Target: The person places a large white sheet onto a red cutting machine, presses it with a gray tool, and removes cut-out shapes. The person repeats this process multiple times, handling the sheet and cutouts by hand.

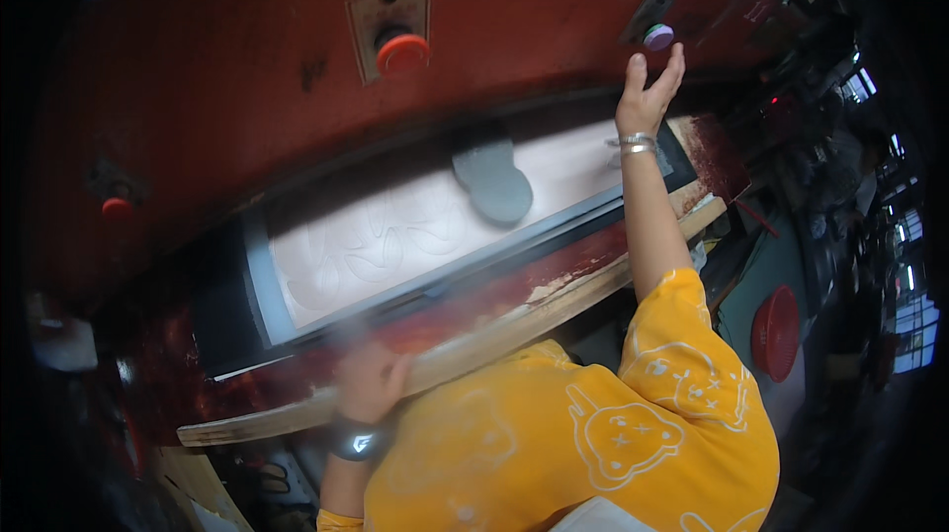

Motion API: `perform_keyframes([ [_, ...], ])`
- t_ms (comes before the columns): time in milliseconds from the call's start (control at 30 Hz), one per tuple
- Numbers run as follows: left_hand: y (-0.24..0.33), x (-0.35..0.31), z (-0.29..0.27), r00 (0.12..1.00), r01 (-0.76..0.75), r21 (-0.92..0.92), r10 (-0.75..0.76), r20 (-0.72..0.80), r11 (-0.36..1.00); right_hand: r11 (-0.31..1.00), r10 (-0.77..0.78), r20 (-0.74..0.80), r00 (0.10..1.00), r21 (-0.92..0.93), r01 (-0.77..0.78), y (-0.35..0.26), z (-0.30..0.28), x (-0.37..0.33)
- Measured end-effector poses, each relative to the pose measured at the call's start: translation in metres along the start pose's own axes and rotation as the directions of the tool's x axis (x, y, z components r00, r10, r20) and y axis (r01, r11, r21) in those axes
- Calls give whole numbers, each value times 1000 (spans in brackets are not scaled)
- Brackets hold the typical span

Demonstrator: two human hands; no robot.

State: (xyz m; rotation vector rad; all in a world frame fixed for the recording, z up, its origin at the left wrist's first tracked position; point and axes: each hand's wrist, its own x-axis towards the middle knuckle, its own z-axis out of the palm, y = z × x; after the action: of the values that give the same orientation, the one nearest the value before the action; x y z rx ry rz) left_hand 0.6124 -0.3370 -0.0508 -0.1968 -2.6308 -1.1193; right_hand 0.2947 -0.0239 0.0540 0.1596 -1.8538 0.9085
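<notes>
Head view: the right hand, fingers and thumb spread, reaches up and away from the body beside a purple button, its fingertips so near that contact is hard to judge. The left hand, blurred, is low and close to the body by a pale wooden strip; whether its fingers are curled or straight cannot be told. Silvery bracelets circle the right wrist and a black band the left. Between the hands, a little farther from the body, a grey sole-shaped piece lies on a whitish sheet. Curved outlines mark the sheet beyond the left hand, and a bluish-grey border shows along its near edge. This rests on a machine bed, dark red, its paint chipped and worn toward the wooden strip. Past both hands rises a broad red panel, with a large red button left of the right hand and a smaller one beyond and left of the left hand. Outward from the right arm, a red basket stands out in a dim room with bright windows.
</notes>
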Motion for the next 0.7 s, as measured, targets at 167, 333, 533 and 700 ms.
perform_keyframes([
  [167, 5, -3, 6, 998, -3, 162, 13, -57, 987, 984, 122, -142, 982, 144, -101, 3, 0, 39],
  [333, 7, -18, 18, 992, 11, 246, 21, -127, 969, 949, 173, -6, 985, 267, -166, 17, -58, -6],
  [533, 5, -25, 25, 980, 121, 217, -82, -179, 969, 991, 2, 819, 574, 74, -111, -6, -156, -126],
  [700, 11, -23, 27, 975, 167, 259, -121, -187, 951, 961, -240, 908, 343, 171, 219, -23, -177, -169],
])
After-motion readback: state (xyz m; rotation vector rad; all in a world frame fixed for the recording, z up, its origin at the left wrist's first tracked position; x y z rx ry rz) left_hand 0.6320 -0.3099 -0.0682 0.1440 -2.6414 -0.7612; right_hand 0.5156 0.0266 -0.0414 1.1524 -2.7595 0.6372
